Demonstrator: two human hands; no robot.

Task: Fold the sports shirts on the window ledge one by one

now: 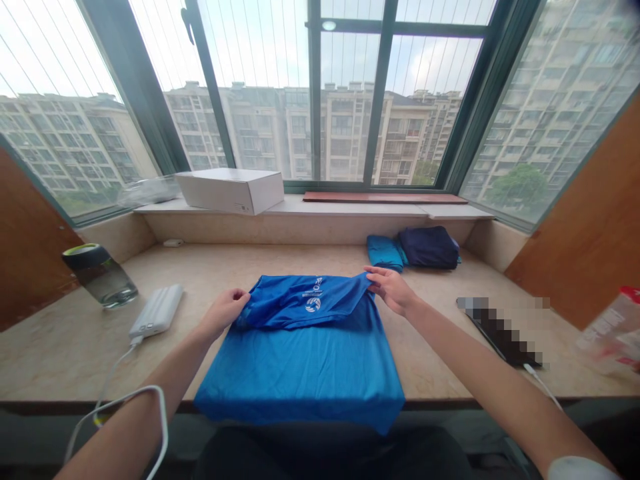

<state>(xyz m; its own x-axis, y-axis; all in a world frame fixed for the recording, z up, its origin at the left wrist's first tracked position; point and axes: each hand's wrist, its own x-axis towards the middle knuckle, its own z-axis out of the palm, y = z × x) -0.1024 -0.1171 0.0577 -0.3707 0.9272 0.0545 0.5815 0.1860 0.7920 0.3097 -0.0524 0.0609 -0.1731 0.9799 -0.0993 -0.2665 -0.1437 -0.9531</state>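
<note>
A blue shirt point(300, 363) with a white printed logo lies on the stone counter, its lower end hanging over the front edge. The far part is folded back over itself, so the logo shows on the flap. My left hand point(231, 305) pinches the flap's left corner. At the opposite corner, my right hand point(391, 288) grips the cloth between thumb and fingers. The flap sags a little between the two hands.
Folded dark and teal clothes point(429, 247) lie at the back right. On the left are a water bottle point(103, 277) and a white power bank point(157, 310) with a cable. A phone point(500, 333) and plastic bag point(613, 333) are right. A white box point(220, 191) sits on the sill.
</note>
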